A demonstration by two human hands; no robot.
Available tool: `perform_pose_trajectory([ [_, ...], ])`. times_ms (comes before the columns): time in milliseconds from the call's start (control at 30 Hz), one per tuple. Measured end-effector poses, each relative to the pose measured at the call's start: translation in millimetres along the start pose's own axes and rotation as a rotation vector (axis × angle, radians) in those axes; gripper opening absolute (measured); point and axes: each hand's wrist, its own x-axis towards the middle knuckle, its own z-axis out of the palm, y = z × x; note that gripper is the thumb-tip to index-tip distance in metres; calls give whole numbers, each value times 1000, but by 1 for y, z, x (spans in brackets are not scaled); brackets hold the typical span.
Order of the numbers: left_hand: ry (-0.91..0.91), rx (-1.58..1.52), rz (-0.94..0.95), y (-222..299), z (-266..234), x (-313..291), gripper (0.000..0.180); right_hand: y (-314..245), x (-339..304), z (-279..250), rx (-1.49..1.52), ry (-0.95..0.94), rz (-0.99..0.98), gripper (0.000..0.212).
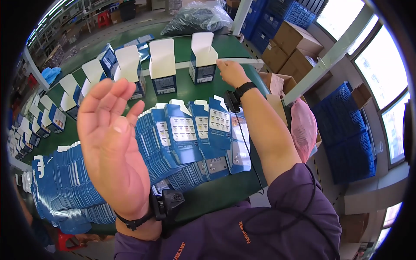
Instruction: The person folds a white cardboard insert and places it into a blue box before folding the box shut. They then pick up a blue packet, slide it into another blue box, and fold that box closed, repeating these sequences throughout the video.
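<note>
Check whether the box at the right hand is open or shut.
Open: the box has its white flap raised, beside the right hand.

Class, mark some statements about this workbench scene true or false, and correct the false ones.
1. The right hand is at the rightmost standing box. True.
2. That box's white lid flap is folded shut. False: it stands up.
3. The left hand is open, its palm showing, and holds nothing. True.
4. The flat blue cartons lie on the floor. False: they lie on the green table.
5. Blue crates stand on the right, near the windows. True.
6. The large plastic bag at the far end is bright red. False: it looks dark grey.
</note>
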Motion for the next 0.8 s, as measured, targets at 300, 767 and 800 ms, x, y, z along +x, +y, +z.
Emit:
perform_pose_trajectory([
  [300, -105, 8, -16, -3, 10, -5, 55, 44, -150, 1, -139, 259, -71, 52],
  [767, -595, 282, -146, -5, 30, -20, 98, -173, -261, -85, 464, 546, -955, 54],
  [800, -747, 137, -370, -1, 27, -14, 95, -175, -255, -83, 507, 648, -825, 64],
])
